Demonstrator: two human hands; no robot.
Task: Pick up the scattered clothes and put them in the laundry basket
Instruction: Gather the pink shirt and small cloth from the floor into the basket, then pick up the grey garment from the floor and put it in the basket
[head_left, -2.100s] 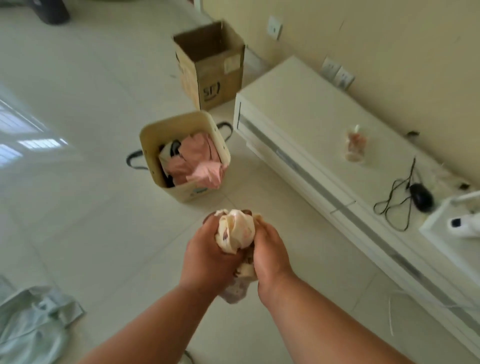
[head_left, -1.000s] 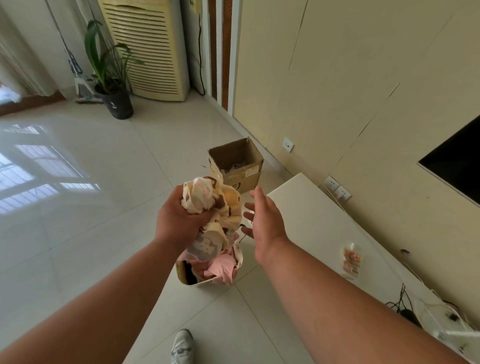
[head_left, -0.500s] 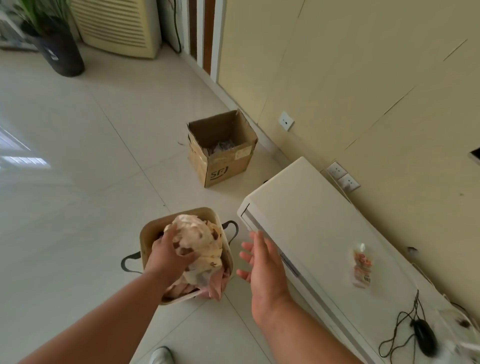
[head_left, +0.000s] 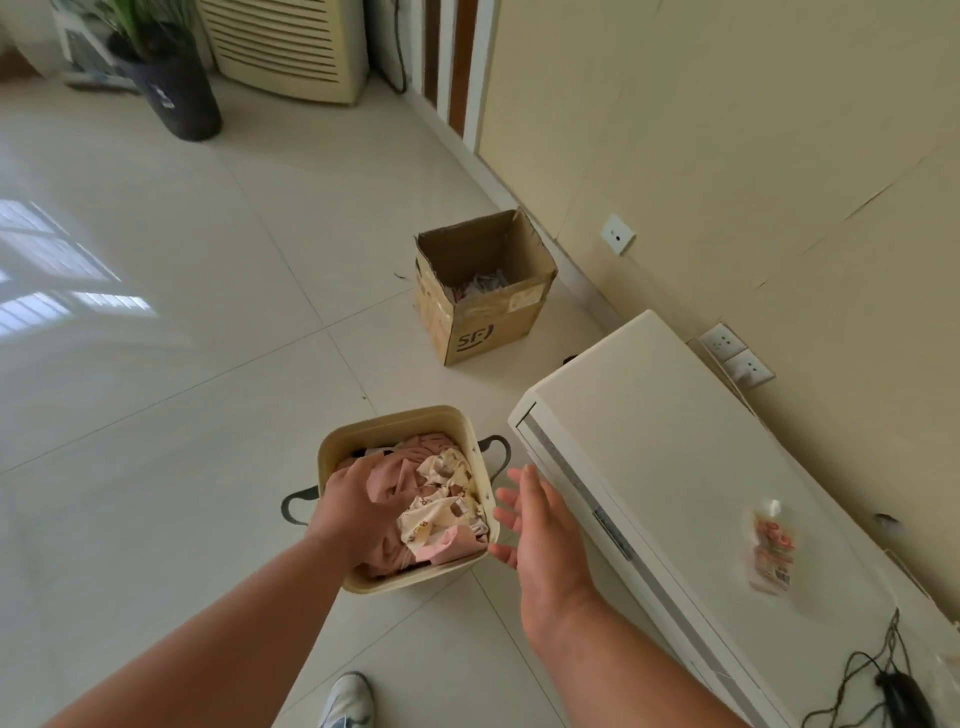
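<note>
The beige laundry basket (head_left: 395, 422) with dark handles stands on the tiled floor just in front of me. It holds pink clothes (head_left: 431, 445) and the cream printed garment (head_left: 441, 501), which lies on top at the right side. My left hand (head_left: 348, 514) is down inside the basket on the clothes. Its fingertips are buried in pink cloth, so its grip is hidden. My right hand (head_left: 540, 535) hovers open beside the basket's right rim, holding nothing.
An open cardboard box (head_left: 488, 291) stands beyond the basket near the wall. A low white cabinet (head_left: 675, 441) runs along the right, with a drink pouch (head_left: 771, 545) and a corded mouse (head_left: 901, 696) on it. A potted plant (head_left: 176, 88) stands far left. My shoe (head_left: 345, 699) is below.
My left hand has carried the cream garment down from chest height into the basket, where the garment now lies spread out. My right hand let go earlier and stays open beside the rim.
</note>
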